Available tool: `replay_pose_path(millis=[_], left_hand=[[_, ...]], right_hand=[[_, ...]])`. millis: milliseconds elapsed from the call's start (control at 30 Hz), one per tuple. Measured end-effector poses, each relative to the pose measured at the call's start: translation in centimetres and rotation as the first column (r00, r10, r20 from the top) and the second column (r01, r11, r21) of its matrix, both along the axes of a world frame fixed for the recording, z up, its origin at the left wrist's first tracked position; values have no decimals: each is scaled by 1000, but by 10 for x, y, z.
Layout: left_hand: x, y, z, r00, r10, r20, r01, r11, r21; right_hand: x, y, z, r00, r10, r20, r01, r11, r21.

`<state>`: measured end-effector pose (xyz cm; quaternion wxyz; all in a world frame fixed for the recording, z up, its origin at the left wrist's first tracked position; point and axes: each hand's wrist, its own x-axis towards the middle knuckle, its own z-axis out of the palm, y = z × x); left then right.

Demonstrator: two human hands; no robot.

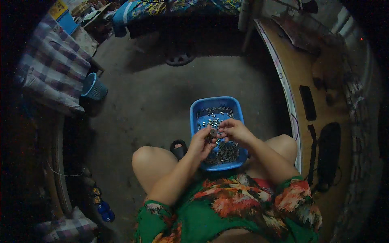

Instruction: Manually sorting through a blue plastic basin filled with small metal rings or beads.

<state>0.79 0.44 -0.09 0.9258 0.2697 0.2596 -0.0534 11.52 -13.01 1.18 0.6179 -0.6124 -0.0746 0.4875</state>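
A blue plastic basket sits between my knees with many small, shiny metal cylinders in it. Some are scattered in its middle, and a dense pile of similar small metal pieces fills the near end. Above the basket, my left hand is closed around a small round metal part with a hole in its face. My right hand is beside it, thumb and fingertips pinched close to that part. Whatever the right fingers pinch is too small to make out.
To the right runs a wooden table bearing a dark phone-like slab and a long black object. At left are a checkered cloth and a blue wastebasket. A bed with patterned cover stands at the back.
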Motion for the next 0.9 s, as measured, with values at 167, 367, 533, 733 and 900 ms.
replay_pose_path(millis=[167,367,533,733,900], left_hand=[[-2,1,1,1000,6,-9,-7,1000,-10],[-1,-1,8,1000,-5,3,5,1000,-9],[-1,-2,5,1000,8,-1,-8,1000,30],[-1,-2,3,999,39,-37,-38,998,46],[0,-3,6,1000,13,-14,-12,999,44]], right_hand=[[2,0,14,999,42,30,-42,999,6],[4,-2,10,999,37,-25,-37,999,13],[3,-2,7,992,-40,-118,49,996,73],[3,-2,19,985,18,-169,-6,997,74],[6,-3,16,994,69,-81,-69,998,-2]])
